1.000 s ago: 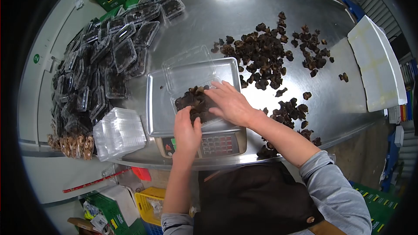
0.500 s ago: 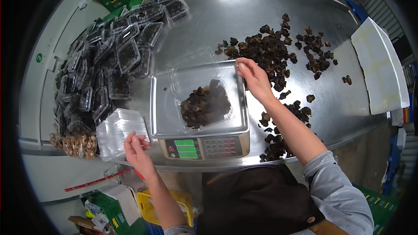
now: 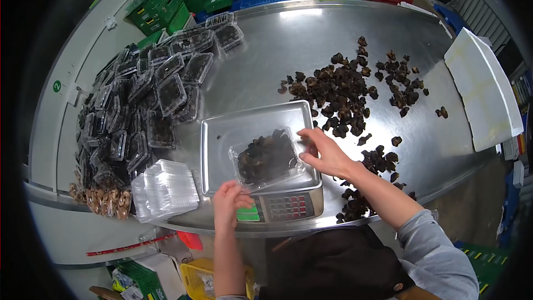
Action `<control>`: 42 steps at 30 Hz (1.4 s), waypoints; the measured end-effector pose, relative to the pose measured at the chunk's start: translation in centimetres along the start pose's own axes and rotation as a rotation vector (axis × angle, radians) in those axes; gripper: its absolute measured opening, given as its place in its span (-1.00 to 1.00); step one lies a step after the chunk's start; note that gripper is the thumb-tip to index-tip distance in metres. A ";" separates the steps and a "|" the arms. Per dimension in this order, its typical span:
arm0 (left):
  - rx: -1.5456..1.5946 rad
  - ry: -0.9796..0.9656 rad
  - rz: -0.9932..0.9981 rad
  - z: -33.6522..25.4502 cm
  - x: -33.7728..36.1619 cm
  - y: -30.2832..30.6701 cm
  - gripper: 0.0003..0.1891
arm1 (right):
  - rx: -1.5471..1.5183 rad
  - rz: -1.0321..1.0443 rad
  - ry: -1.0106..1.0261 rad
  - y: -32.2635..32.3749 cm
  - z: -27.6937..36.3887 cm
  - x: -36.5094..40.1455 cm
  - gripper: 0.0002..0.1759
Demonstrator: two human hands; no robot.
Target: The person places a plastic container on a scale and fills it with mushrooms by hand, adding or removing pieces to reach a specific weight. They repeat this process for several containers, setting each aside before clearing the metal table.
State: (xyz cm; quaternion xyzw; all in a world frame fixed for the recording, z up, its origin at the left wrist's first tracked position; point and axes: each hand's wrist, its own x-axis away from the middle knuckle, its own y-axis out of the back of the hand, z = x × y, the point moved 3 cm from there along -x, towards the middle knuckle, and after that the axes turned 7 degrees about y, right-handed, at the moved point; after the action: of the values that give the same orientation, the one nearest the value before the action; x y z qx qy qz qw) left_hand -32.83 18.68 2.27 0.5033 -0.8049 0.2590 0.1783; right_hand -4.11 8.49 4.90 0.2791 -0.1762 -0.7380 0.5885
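A clear plastic clamshell box [image 3: 270,158] of dark brown, ear-shaped mushrooms sits on the steel pan [image 3: 214,133] of a weighing scale, its lid folded down over them. My left hand [image 3: 229,203] has its fingers bent around the box's near left corner, in front of part of the green display. At the box's right edge, my right hand [image 3: 327,155] holds thumb and forefinger apart. To the left of the scale, close to my left hand, lies a stack of nested clear plastic boxes [image 3: 165,191].
Loose dark mushrooms [image 3: 341,91] spread across the steel table [image 3: 261,50] right of the scale. A big heap of filled boxes [image 3: 161,94] covers the left side, with packs of pale brown mushrooms [image 3: 108,203] at its near end. A white board [image 3: 483,89] stands at right.
The clear lid, raised behind the box before, now lies over the mushrooms. My left hand moved right from the stack to the box's corner; my right hand came nearer to its right edge.
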 end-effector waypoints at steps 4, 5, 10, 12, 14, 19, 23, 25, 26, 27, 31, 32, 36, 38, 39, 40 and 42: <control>-0.070 -0.002 -0.031 -0.3 -0.1 -0.6 -0.77 | -0.354 0.241 -0.328 -1.3 -0.4 1.6 -0.48; -0.075 0.001 -0.026 -0.2 -0.2 -0.5 -0.77 | -0.449 0.222 -0.368 -2.0 -0.5 1.7 -0.45; -0.168 -0.042 -0.033 0.2 -0.7 0.0 -0.76 | -0.564 0.117 -0.526 -3.1 -0.2 1.5 -0.46; -0.223 -0.004 -0.047 -0.3 -0.6 -0.1 -0.74 | -0.571 0.094 -0.556 -3.2 -0.4 1.7 -0.48; -0.270 0.056 -0.078 -0.9 0.1 0.3 -0.72 | -0.537 0.143 -0.391 -3.2 -1.1 1.9 -0.49; -0.130 -0.245 -0.391 -5.2 1.8 6.6 -0.69 | -0.416 -0.067 -0.340 1.0 -0.8 3.1 -0.49; -0.161 -0.230 -0.428 -5.5 1.9 8.0 -0.71 | -0.518 -0.160 -0.399 1.8 -1.1 2.8 -0.53; -0.175 -0.220 -0.379 -5.0 1.2 7.2 -0.71 | -0.528 -0.199 -0.411 1.0 -1.2 2.5 -0.53; -0.239 -0.182 -0.331 -4.6 0.7 5.9 -0.69 | -0.523 -0.218 -0.411 0.2 -1.5 2.3 -0.53; -0.301 -0.144 -0.284 -4.2 0.2 4.5 -0.68 | -0.471 -0.207 -0.409 -0.6 -1.5 2.1 -0.49; -0.481 -0.097 -0.077 -0.9 -2.8 -0.2 -0.71 | -0.167 -0.052 -0.332 -3.8 -1.1 1.1 -0.44; -0.374 -0.171 -0.105 -0.4 -3.5 -0.5 -0.71 | -0.189 -0.111 -0.300 -4.1 -0.8 1.2 -0.43; 0.005 0.086 0.064 -3.2 -3.0 -0.8 -0.81 | -0.692 -0.108 -0.473 -3.7 0.9 1.8 -0.48; 0.018 0.065 -0.008 -4.5 -4.2 0.9 -0.83 | -0.725 -0.105 -0.393 -3.3 1.7 1.8 -0.51; 0.040 0.057 -0.075 -5.3 -5.1 2.2 -0.85 | -0.714 -0.083 -0.407 -2.9 1.9 1.9 -0.55; 0.098 0.034 -0.102 -6.3 -6.6 3.8 -0.83 | -0.731 -0.090 -0.424 -2.8 1.7 2.1 -0.59; 0.230 -0.074 -0.111 -10.4 -8.2 5.2 -0.76 | -0.754 -0.145 -0.443 -2.6 1.1 2.7 -0.64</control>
State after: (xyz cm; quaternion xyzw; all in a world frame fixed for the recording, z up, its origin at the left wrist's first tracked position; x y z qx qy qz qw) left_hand -33.75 32.65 4.91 0.5735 -0.7468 0.3205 0.1036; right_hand -7.19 6.42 3.65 -0.1083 0.0033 -0.8320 0.5440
